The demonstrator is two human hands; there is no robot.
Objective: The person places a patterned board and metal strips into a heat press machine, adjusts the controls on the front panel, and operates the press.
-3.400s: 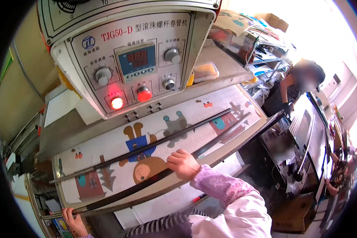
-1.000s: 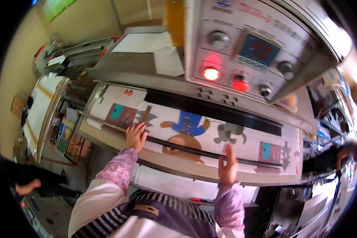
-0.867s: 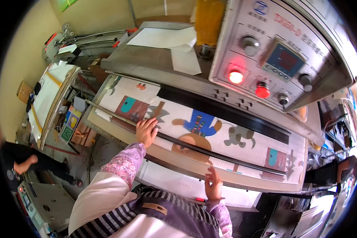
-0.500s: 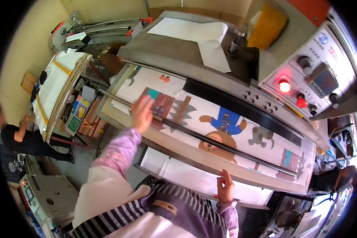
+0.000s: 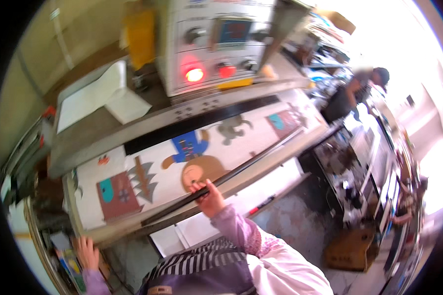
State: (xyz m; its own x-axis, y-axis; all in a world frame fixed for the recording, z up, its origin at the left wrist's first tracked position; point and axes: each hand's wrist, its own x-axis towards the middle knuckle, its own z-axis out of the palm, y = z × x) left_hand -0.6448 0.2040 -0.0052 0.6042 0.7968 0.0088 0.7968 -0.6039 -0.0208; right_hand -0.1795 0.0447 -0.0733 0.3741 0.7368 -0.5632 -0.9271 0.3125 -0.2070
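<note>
My right hand (image 5: 210,199) is closed around a long dark rod (image 5: 241,168), which lies slantwise across the near part of a printed white sheet (image 5: 167,209). The sheet shows a brown bear in blue, a brown house, grey trees and a grey animal. It rests on the pale bed (image 5: 128,231) of a flat machine. At the bed's near left corner is my left hand (image 5: 87,253), fingers apart and holding nothing; whether it touches the edge is unclear.
A control box (image 5: 221,54) with a lit red lamp stands beyond the bed. White paper (image 5: 96,98) lies on the metal top. Below the front edge is a white tray (image 5: 167,241) with a marker (image 5: 262,205). Another person (image 5: 352,93) works at the right.
The view has turned to the right. My left hand has left the sheet for the near left corner, and my right hand has taken hold of the rod, which sits closer to me.
</note>
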